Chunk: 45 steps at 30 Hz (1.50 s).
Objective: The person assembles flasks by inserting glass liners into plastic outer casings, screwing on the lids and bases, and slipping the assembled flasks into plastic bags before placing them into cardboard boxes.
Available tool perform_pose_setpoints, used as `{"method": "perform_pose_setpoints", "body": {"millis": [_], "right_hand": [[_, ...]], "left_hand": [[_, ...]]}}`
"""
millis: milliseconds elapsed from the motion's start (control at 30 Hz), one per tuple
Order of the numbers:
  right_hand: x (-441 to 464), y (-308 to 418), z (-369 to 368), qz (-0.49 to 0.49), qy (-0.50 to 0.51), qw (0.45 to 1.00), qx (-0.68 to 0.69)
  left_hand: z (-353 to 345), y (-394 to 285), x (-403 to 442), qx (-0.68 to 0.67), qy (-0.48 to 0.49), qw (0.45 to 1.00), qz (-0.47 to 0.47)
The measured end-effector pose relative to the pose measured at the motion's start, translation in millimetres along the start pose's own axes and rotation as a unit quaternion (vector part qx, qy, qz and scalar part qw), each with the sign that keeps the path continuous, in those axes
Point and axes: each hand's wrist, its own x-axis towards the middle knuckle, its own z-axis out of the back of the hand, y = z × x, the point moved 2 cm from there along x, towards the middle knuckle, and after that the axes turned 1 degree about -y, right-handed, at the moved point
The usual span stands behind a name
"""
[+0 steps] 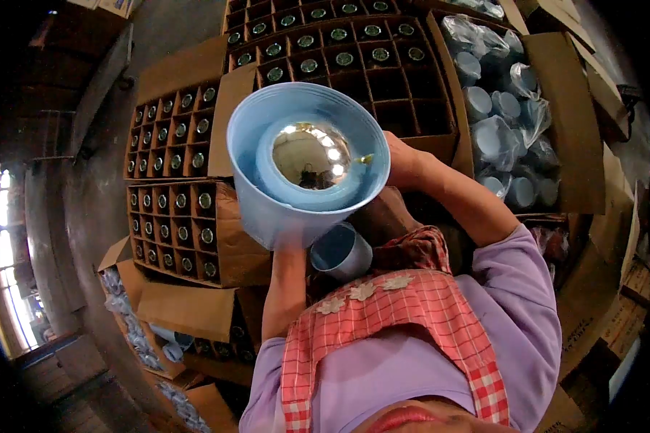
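A large light-blue plastic flask casing (pixel 249 206) is held up before my chest, its wide mouth tilted toward me. Inside it, ringed by blue plastic, shows the mirrored round end of a silvered glass flask liner (pixel 310 155), with a small pointed tip at its right. My right hand (pixel 403 160) grips the casing's right side, its fingers hidden behind the wall. From below, my left hand (pixel 290 240) supports the casing; its fingers are mostly hidden and blurred. A second light-blue plastic casing (pixel 341 251) lies tilted in my lap, just under the held one.
Divided cardboard boxes (pixel 220 198) with several shiny round-topped pieces stand at the left. Another divided box (pixel 404 86) is ahead. An open carton (pixel 567 123) of bagged light-blue plastic parts stands to the right. More open cartons (pixel 184 310) sit at lower left.
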Motion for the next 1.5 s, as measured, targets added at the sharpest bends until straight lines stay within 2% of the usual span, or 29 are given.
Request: {"method": "perform_pose_setpoints", "body": {"millis": [67,133,200,367,467,600,700,867,967,1067,1167,1300,1400,1433,1500], "right_hand": [[1,8,9,-0.056,0.017,0.993,0.107],[-3,8,6,-0.041,-0.006,0.974,0.223],[-6,11,4,-0.044,0.014,0.962,0.271],[-15,-2,3,-0.033,0.094,0.992,0.081],[-18,5,3,0.005,0.07,0.998,0.001],[-20,1,-3,-0.01,0.047,0.998,-0.029],[-21,-14,-25,-0.097,0.01,0.994,-0.05],[-24,-31,-35,-0.091,-0.09,0.986,-0.107],[-33,-64,-44,-0.033,-0.095,0.994,-0.041],[-20,-33,-21,0.094,-0.059,0.982,-0.153],[-12,-5,-4,-0.105,0.003,0.993,0.057],[-16,-14,-9,-0.04,0.004,0.998,0.04],[-15,-17,-16,0.017,-0.001,0.999,-0.032],[-14,-16,-18,0.016,-0.027,0.999,-0.031],[-15,-12,-19,-0.059,-0.018,0.997,-0.055]], "left_hand": [[-2,-1,1,-0.035,-0.004,0.999,0.012],[-4,-2,2,-0.065,-0.01,0.998,0.023],[-6,-3,3,-0.088,-0.015,0.996,0.03],[-7,-5,3,-0.128,-0.023,0.991,0.041],[-7,-5,5,-0.144,-0.028,0.988,0.045],[-8,-8,7,-0.16,-0.029,0.985,0.047],[-9,-10,8,-0.169,-0.03,0.984,0.046],[-8,-14,8,-0.177,-0.03,0.983,0.043],[-9,-15,3,-0.175,-0.029,0.983,0.043],[-8,-15,1,-0.179,-0.031,0.982,0.043],[-8,-13,-1,-0.183,-0.032,0.981,0.046],[-7,-11,0,-0.183,-0.034,0.982,0.043],[-7,-12,0,-0.185,-0.033,0.981,0.043],[-7,-12,-1,-0.184,-0.033,0.981,0.043],[-7,-13,0,-0.184,-0.033,0.981,0.043]]}}
